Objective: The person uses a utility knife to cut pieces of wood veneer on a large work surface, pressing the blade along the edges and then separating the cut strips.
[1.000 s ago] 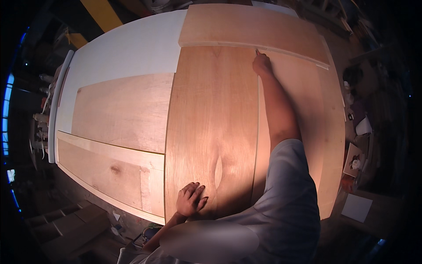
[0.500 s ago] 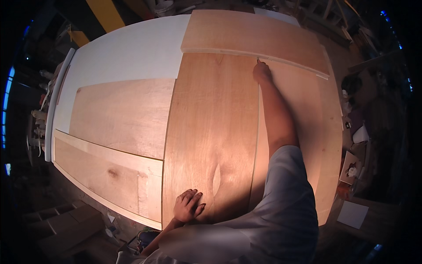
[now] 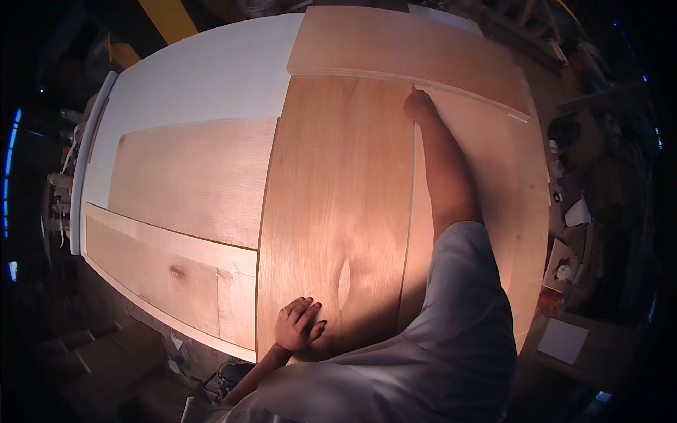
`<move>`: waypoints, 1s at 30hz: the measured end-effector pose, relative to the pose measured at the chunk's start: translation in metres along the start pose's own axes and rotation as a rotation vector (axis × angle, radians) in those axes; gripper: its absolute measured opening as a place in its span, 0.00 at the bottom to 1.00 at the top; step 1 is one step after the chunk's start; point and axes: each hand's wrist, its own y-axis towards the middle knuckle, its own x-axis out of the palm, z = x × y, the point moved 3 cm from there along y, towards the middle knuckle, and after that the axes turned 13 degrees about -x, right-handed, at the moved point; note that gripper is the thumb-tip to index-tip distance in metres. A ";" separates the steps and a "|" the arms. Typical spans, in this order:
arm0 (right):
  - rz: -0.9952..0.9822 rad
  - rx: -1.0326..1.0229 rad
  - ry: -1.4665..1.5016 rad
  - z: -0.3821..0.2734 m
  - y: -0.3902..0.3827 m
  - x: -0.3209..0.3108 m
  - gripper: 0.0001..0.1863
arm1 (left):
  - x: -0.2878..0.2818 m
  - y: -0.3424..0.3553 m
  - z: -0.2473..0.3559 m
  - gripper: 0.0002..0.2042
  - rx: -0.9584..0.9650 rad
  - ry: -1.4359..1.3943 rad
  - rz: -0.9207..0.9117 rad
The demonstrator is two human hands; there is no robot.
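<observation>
My left hand (image 3: 299, 326) rests open on the long middle plywood panel (image 3: 338, 176) near its front end, fingers loosely spread. My right arm stretches forward. My right hand (image 3: 418, 103) is closed at the panel's far right corner, by the seam with the right-hand panel (image 3: 472, 130) and the edge of the back board (image 3: 402, 39). A small pointed tip shows at its front, but I cannot make out whether that is a finger or something held.
Smaller plywood sheet (image 3: 190, 176) and framed panel (image 3: 141, 261) lie on the left, beside a white board (image 3: 197, 67). A white roll (image 3: 90, 166) runs along the left edge. Assorted items (image 3: 564, 268) clutter the right side. A square white sheet (image 3: 562, 340) is at lower right.
The whole view has shifted slightly, down and then back up. Both my hands stay at about the same places on the panel.
</observation>
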 end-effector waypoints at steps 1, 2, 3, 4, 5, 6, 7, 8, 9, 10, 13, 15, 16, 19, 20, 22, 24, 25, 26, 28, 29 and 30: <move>-0.045 -0.022 -0.017 -0.002 0.001 0.012 0.18 | 0.000 -0.001 -0.002 0.26 -0.011 0.003 -0.012; -0.083 -0.044 -0.036 -0.006 0.001 0.018 0.18 | 0.000 -0.003 -0.002 0.26 -0.014 0.008 -0.010; -0.158 -0.066 0.051 -0.059 -0.010 0.010 0.18 | -0.002 -0.015 0.002 0.26 -0.086 0.038 -0.001; -0.166 0.032 0.095 -0.038 -0.035 -0.033 0.18 | -0.002 -0.006 0.000 0.26 -0.025 0.017 -0.005; -0.234 -0.293 -0.331 0.017 0.003 -0.006 0.20 | -0.001 0.005 -0.003 0.25 0.034 -0.016 -0.004; -0.267 -0.158 -0.079 -0.012 -0.011 0.002 0.19 | -0.001 -0.002 -0.002 0.25 -0.018 0.003 -0.003; -0.315 -0.039 0.164 -0.064 -0.038 -0.015 0.17 | -0.002 -0.014 0.002 0.25 -0.093 0.026 0.010; -0.325 0.004 0.185 -0.061 -0.055 -0.027 0.16 | -0.003 -0.012 0.003 0.25 -0.081 0.022 0.012; -0.341 0.043 0.204 -0.059 -0.068 -0.031 0.16 | -0.002 -0.012 0.003 0.25 -0.072 0.009 0.020; -0.354 0.080 0.226 -0.060 -0.080 -0.037 0.15 | -0.002 -0.011 0.003 0.25 -0.069 0.009 0.019; -0.206 0.117 0.312 -0.054 -0.123 -0.037 0.18 | -0.002 -0.010 0.002 0.25 -0.048 -0.003 0.019; -0.154 0.094 0.300 -0.049 -0.150 -0.028 0.20 | -0.002 -0.006 0.002 0.25 -0.035 -0.007 0.038; -0.208 0.053 0.274 -0.039 -0.161 -0.013 0.20 | -0.002 -0.008 0.003 0.26 -0.028 -0.011 0.037; -0.301 -0.017 0.223 -0.044 -0.196 0.005 0.21 | -0.004 -0.010 0.003 0.25 -0.031 -0.004 0.051; -0.289 0.012 0.216 -0.055 -0.213 0.006 0.21 | -0.003 -0.015 0.002 0.25 -0.039 -0.002 0.056; -0.336 -0.201 -0.140 -0.050 -0.232 0.007 0.21 | -0.005 -0.013 0.003 0.25 -0.008 -0.005 0.067; -0.425 -0.482 -0.482 -0.039 -0.255 0.023 0.20 | -0.006 -0.009 0.004 0.25 0.013 -0.006 0.073; -0.441 -0.518 -0.478 -0.044 -0.274 0.023 0.20 | -0.005 -0.013 0.004 0.25 0.015 -0.005 0.068; -0.386 -0.313 -0.138 -0.044 -0.290 0.018 0.21 | -0.004 -0.013 0.003 0.25 0.013 -0.008 0.063; -0.292 -0.035 0.231 -0.060 -0.336 0.010 0.21 | -0.003 -0.017 0.000 0.24 0.020 -0.032 0.080; -0.249 0.023 0.265 -0.073 -0.351 0.007 0.22 | -0.004 -0.018 -0.003 0.24 0.025 -0.027 0.098; -0.201 0.083 0.297 -0.078 -0.367 0.005 0.22 | -0.005 -0.022 -0.003 0.24 0.034 -0.023 0.118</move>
